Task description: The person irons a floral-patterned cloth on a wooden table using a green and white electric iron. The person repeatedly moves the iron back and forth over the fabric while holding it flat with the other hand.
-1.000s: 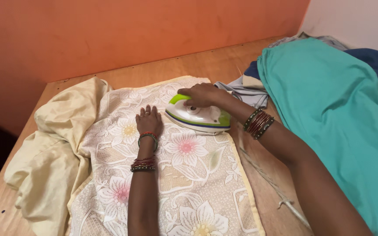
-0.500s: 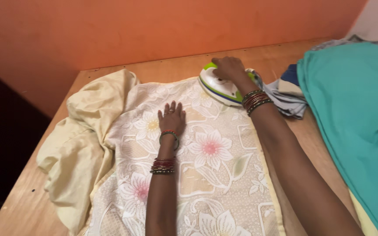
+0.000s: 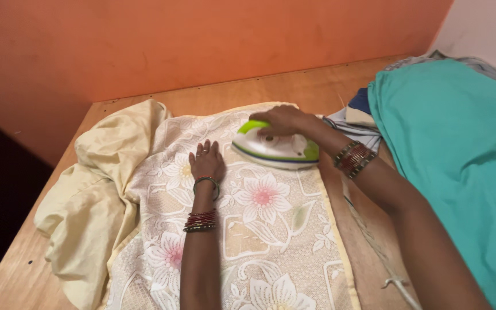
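Her right hand (image 3: 282, 121), closed around the iron (image 3: 275, 147), had drawn it back from the far edge toward her flat, empty left hand (image 3: 206, 161) on the floral lace cloth (image 3: 259, 229).

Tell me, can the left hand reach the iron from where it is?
Probably yes. The left hand lies flat on the flowered cloth just beside the iron, nothing between them; only the right hand already covers its handle.

Head view, looking down (close), over table (image 3: 294, 86)

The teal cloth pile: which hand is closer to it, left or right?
Right. The right hand grips the iron beside the teal cloth pile; the left hand lies flat farther away.
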